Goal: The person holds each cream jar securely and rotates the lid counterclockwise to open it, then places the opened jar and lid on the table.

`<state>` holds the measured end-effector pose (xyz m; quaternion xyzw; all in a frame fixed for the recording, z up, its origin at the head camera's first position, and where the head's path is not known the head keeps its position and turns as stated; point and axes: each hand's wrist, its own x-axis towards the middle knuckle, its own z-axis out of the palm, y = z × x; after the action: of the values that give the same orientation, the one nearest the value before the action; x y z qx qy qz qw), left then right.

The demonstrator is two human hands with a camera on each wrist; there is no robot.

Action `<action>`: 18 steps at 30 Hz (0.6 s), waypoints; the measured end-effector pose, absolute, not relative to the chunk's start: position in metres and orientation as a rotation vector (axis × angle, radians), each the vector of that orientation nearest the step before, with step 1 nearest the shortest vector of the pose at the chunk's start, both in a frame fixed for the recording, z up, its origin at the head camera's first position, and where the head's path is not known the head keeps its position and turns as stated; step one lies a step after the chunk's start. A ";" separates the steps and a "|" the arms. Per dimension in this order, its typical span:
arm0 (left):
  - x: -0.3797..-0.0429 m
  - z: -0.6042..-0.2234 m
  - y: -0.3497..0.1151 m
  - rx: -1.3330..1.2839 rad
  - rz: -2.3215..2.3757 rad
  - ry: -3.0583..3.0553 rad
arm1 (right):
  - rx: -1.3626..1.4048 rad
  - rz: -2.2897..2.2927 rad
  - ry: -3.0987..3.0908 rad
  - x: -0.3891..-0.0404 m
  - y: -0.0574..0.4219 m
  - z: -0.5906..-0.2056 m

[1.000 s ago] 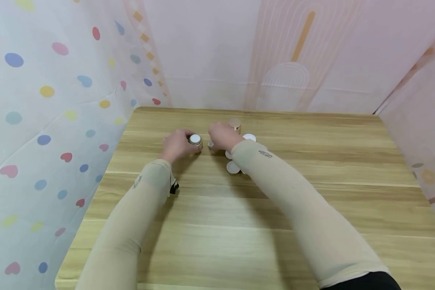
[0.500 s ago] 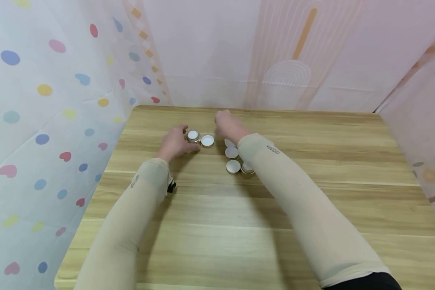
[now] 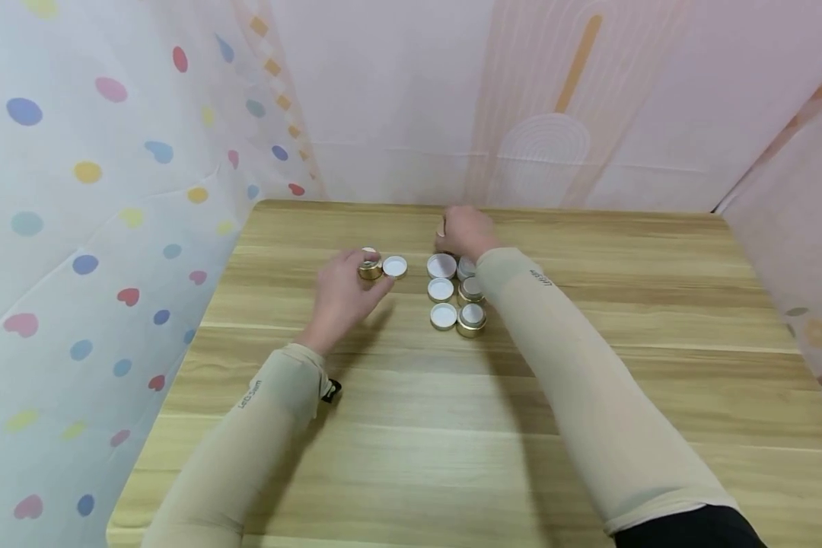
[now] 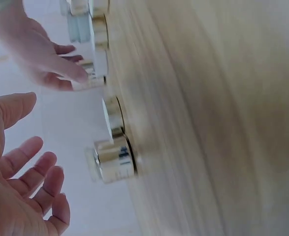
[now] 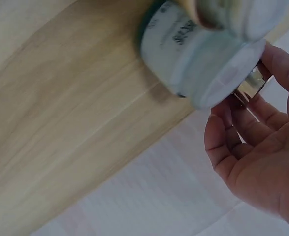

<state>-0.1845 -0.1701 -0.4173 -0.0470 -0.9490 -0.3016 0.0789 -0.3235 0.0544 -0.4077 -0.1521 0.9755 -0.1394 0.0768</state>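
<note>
In the head view my left hand [image 3: 345, 297] is beside a small uncapped gold jar [image 3: 370, 269]. The left wrist view shows its fingers spread, apart from the jar. An upturned white-lined lid [image 3: 395, 267] lies right of that jar. My right hand [image 3: 467, 230] is at the back of the jar group. In the right wrist view its fingers and thumb are around a gold-coloured jar or cap [image 5: 251, 86], largely hidden behind a pale glass jar [image 5: 198, 56] with dark lettering.
Upturned lids [image 3: 443, 317] form a column mid-table, with uncapped jars [image 3: 471, 320] standing along their right side. The wooden table [image 3: 411, 449] ends at a patterned backdrop [image 3: 397, 99] at the back and left.
My right hand let go of the lid beside the left jar and moved right and back to the rear jar. My left hand's fingers came off the left jar.
</note>
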 end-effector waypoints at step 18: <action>-0.132 -0.424 -0.152 -0.525 -0.934 -2.934 | -0.322 -0.902 2.815 -0.277 0.205 -0.418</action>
<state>-0.1318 -0.1525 -0.4244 -0.1680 -0.9393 -0.2989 0.0093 -0.2772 0.2052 -0.4185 -0.1081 0.9434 -0.3022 0.0839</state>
